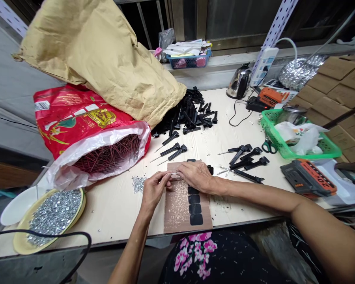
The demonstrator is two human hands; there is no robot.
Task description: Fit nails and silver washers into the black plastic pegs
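Above a brown board [177,217], my left hand [157,187] pinches the end of a thin metal rod [174,173]. My right hand [197,176] lies palm down with its fingers closed at the rod's other end. A black plastic piece [210,169] sticks out beyond that hand; its middle is hidden under the fingers. Down the board runs a column of black rounded squares [195,209]. Small silver metal pieces [138,184] are scattered beside my left hand. Black parts with thin rods lie to the left [177,152] and right [248,159].
A red sack [91,114] holds long reddish rods. A yellow bowl [83,201] is full of silver pieces. Behind are a brown paper sack [106,59] and a heap of black parts [192,110]. Scissors [269,146], a green basket [316,154] and a battery pack [309,178] sit right.
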